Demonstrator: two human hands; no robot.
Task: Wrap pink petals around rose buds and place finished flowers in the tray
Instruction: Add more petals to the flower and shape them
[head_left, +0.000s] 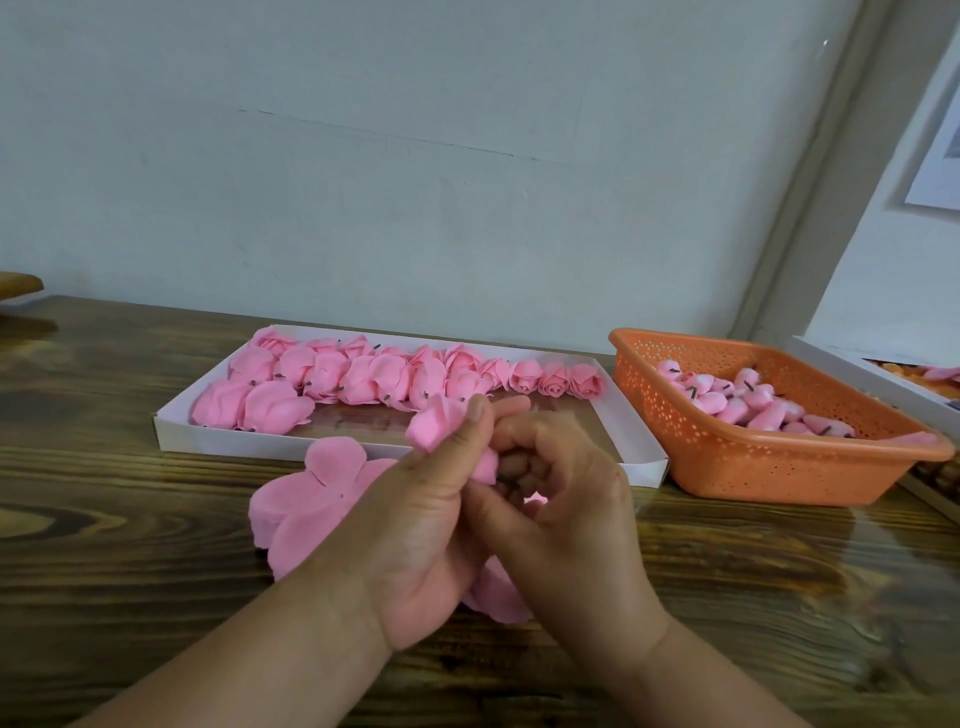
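While I work over the table's middle, here's the lineup:
Table (130, 493): dark wood under everything.
Tray (641, 452): far edge, finished roses (363, 376) filling its back.
Basket (779, 462): far right corner, buds (753, 402) inside.
Petals (311, 499): flat beneath my wrists.
Left hand (415, 525): pinching the flower (441, 423).
Right hand (561, 499): curled around its base.

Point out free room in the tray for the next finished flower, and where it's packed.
In the white tray, the bare floor lies along the near wall, from the finished roses to its right end. The back and left are packed. The flower in progress, held by the left hand and right hand, hovers over that patch.
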